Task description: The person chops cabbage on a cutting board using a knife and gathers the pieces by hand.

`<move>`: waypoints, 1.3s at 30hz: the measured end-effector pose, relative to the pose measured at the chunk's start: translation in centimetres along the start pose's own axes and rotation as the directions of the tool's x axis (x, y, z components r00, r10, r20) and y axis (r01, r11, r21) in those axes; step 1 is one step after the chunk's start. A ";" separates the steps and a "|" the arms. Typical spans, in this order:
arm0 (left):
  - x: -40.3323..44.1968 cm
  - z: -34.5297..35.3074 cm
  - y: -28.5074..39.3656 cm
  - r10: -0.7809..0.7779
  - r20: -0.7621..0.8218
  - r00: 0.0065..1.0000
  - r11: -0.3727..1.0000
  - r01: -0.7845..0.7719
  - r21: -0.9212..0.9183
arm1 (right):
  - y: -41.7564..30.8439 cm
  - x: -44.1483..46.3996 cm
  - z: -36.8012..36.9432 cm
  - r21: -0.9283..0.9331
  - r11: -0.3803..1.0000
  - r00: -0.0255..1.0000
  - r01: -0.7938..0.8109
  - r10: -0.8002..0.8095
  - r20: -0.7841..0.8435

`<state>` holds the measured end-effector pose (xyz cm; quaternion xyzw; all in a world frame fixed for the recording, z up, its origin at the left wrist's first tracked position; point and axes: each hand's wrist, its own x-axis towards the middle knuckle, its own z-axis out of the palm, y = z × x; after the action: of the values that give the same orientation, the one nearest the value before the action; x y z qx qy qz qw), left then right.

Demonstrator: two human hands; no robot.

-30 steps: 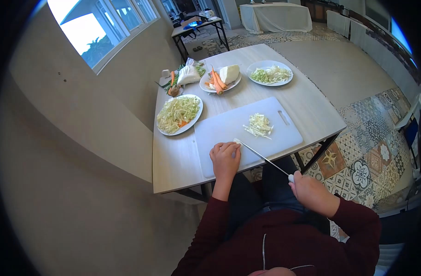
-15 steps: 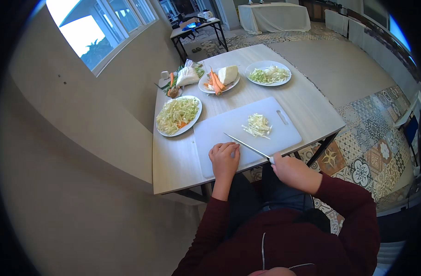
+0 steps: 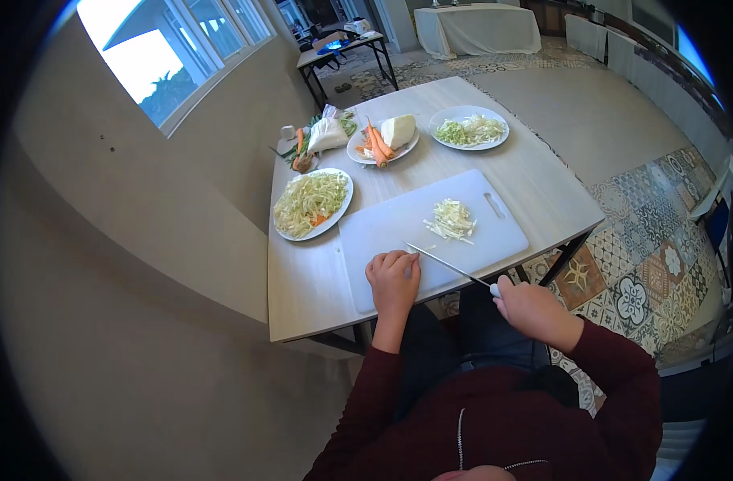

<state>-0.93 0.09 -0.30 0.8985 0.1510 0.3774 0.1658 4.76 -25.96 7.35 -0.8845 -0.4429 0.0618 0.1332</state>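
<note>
My right hand (image 3: pixel 535 309) is closed around the white handle of a kitchen knife (image 3: pixel 450 266). The blade slants to the left over the front of a white cutting board (image 3: pixel 382 228), its tip close to my left fingers. On the board, my left hand (image 3: pixel 394 276) rests with bent fingers pressed together; whatever lies under them is mostly hidden, with a pale sliver by the fingertips. A small heap of shredded cabbage (image 3: pixel 450 219) sits beyond the blade, near the board's handle slot.
Left of the board stands a plate of shredded cabbage (image 3: pixel 310 202). Behind are a plate (image 3: pixel 414 146) with carrots (image 3: pixel 377 148) and a cabbage chunk (image 3: pixel 398 131), another plate of cut cabbage (image 3: pixel 472 129), and a white bag (image 3: pixel 326 133) beside vegetables. A wall (image 3: pixel 222 216) runs along the left.
My right hand has drawn the knife back to the right and toward me, so its tip has shifted right. My left hand stays almost in place on the board.
</note>
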 end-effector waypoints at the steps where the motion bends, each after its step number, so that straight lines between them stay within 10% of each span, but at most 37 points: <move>1: 0.0 0.0 0.0 0.000 0.002 1.000 1.000 0.000 -0.001 | 0.4 0.1 -0.4 0.006 1.000 1.000 0.013 -0.013 0.004; 39: -0.1 0.3 -0.2 0.000 -0.007 1.000 1.000 0.000 0.008 | 1.1 -3.2 -2.7 0.011 0.996 0.991 -0.089 0.087 0.104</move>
<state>-0.83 0.16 -0.60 0.8978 0.1530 0.3799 0.1618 4.30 -29.64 9.63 -0.8977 -0.4093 0.1166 0.1139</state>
